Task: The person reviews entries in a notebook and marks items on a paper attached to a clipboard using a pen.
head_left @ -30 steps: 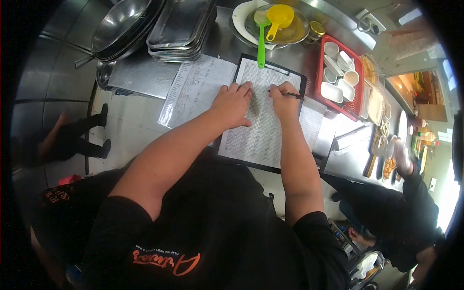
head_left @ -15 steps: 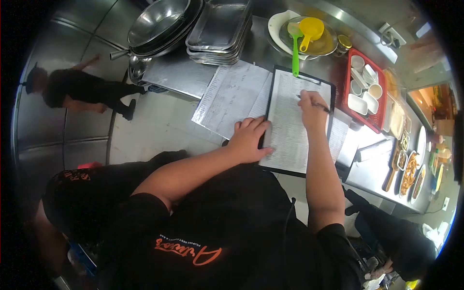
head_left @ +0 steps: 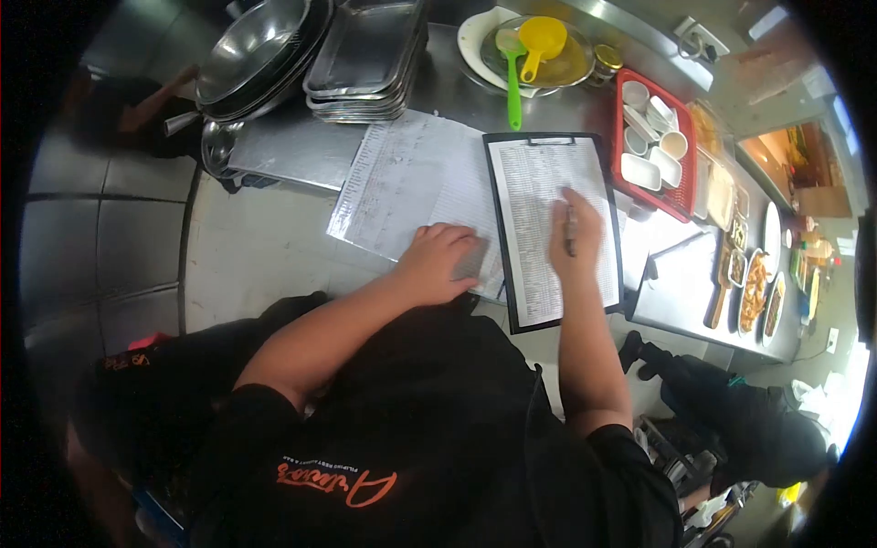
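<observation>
Head: right hand (head_left: 579,234) holds pen (head_left: 571,245) over clipboard (head_left: 500,219).

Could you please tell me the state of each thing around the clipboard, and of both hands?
Clipboard: lying flat, clip at the far end
Printed sheet: face up on the clipboard
Right hand: closed around the pen
Pen: held, above the sheet
Left hand: over the loose papers, grip unclear
Loose papers: spread out
Trays: stacked
Pans: nested
Green spatula: lying, handle toward the clipboard
Red basket: holding white dishes
</observation>
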The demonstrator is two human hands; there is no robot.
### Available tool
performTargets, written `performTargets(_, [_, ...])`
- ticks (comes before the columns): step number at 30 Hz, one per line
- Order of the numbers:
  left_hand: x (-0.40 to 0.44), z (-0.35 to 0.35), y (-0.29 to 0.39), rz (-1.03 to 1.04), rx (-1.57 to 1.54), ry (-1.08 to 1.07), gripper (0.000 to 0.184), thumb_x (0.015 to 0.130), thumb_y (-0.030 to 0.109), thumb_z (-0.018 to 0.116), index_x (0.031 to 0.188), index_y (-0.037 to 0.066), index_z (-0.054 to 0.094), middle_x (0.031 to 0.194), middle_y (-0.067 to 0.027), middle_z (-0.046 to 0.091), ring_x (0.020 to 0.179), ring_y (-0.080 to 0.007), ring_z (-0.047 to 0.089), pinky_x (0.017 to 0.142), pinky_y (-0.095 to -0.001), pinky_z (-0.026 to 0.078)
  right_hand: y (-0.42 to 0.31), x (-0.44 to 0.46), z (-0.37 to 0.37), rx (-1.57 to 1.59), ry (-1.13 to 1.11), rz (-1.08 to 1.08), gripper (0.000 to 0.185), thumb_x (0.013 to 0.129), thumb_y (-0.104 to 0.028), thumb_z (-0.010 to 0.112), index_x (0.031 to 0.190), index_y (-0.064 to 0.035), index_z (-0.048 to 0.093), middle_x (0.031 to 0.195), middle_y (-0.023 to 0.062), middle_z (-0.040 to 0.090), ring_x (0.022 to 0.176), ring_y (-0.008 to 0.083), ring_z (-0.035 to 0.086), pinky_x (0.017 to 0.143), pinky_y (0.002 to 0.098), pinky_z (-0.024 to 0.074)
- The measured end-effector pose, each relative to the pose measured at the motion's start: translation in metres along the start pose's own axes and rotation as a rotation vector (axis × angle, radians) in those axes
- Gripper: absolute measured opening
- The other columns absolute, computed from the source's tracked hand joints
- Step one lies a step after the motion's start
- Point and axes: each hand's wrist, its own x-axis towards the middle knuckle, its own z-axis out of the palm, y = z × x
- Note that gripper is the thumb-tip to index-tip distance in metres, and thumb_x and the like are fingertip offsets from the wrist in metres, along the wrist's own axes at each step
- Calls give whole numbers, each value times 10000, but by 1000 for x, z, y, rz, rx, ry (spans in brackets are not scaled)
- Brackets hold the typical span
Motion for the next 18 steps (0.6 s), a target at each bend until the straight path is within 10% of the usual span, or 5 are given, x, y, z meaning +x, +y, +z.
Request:
performTargets(7, [35, 13, 24, -559, -687, -142, 768, 913, 355, 801, 1483, -51, 483, 1147, -186, 693, 972, -233, 674, 827, -363, 549, 61, -34, -82, -340, -132, 565, 282, 1043, -296, 589, 1149, -57, 695, 879, 193, 715, 833, 402, 699, 755, 498, 531])
performTargets(14, [65, 16, 24, -792, -805, 17, 587, 968, 158, 721, 1426, -102, 463, 1262, -216, 652, 1112, -285, 655, 953, -413, 537, 37, -50, -74, -301, -92, 434, 261, 1034, -279, 591, 1078, -47, 702, 974, 216, 711, 920, 425, 681, 830, 533, 515])
performTargets(18, [60, -17, 3, -900, -1204, 173, 403, 1005, 34, 613, 1377, -78, 510, 1290, -201, 649, 1132, -289, 657, 989, -415, 548, 29, -64, -74, 296, -169, 647, 319, 1013, -307, 666, 1134, -18, 728, 987, 159, 747, 853, 256, 694, 792, 387, 538])
